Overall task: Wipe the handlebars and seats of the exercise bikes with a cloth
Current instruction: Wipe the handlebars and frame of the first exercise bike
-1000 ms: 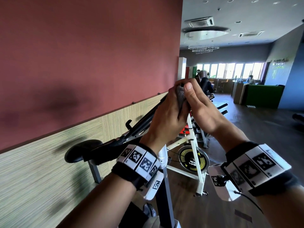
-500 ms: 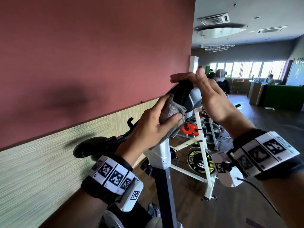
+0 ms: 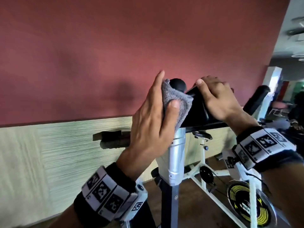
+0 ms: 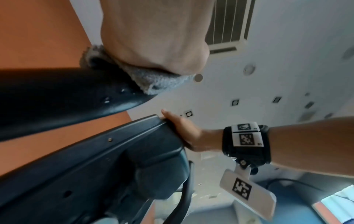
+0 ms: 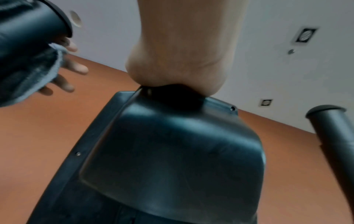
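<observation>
My left hand (image 3: 153,122) holds the grey cloth (image 3: 176,102) wrapped round the left grip (image 3: 177,83) of the bike's handlebars. My thumb presses the cloth from the near side, and my fingers (image 3: 158,83) reach up straight behind it, so the cloth is pinched between them against the bar. The black rounded end of the grip pokes out above the cloth. In the left wrist view the cloth (image 4: 153,80) sits squeezed between the heel of my hand and the black bar beneath it.

My right hand (image 3: 218,99) rests on top of the black console (image 3: 199,112) at the middle of the handlebars. Its fingers are curled over the far edge, and the thumb lies along the near top edge. In the right wrist view the heel of that hand presses on the top of the console housing (image 5: 172,144).

The right grip (image 3: 256,97) stands free, angled up and away, just beyond my right wrist. The console sits on a silver post (image 3: 176,153) that drops into a darker column. Behind it a red wall (image 3: 98,46) runs above a pale striped panel (image 3: 41,153). Another bike with a white frame (image 3: 202,171) and a yellow-marked flywheel (image 3: 250,206) stands on the floor to the right. A black seat (image 3: 111,139), blurred, shows at left behind my left hand.
</observation>
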The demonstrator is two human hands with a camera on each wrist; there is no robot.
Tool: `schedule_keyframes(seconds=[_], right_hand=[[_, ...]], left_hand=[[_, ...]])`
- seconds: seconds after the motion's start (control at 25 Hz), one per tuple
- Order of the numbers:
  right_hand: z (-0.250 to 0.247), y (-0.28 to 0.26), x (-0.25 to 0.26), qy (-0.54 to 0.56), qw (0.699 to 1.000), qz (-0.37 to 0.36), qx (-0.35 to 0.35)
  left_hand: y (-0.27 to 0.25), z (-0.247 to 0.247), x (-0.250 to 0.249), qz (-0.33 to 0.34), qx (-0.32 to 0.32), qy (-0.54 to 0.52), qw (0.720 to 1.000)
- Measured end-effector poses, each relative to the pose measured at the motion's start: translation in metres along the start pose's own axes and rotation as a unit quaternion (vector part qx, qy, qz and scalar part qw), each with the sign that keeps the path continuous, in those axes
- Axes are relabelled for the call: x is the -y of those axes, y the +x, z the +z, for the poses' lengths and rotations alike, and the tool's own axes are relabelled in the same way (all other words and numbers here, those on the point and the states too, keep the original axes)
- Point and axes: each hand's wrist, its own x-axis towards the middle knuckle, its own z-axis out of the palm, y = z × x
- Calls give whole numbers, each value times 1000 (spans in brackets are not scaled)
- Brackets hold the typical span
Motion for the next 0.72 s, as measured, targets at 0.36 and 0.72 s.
schedule_keyframes(seconds=[0.36, 0.72], right_hand=[[17, -3, -6, -5, 998, -7, -54], [19, -6, -7, 0, 997, -5, -74]], left_hand=[[7, 21, -22, -40, -120, 167, 978], [-5, 23, -15, -1, -109, 202, 973]])
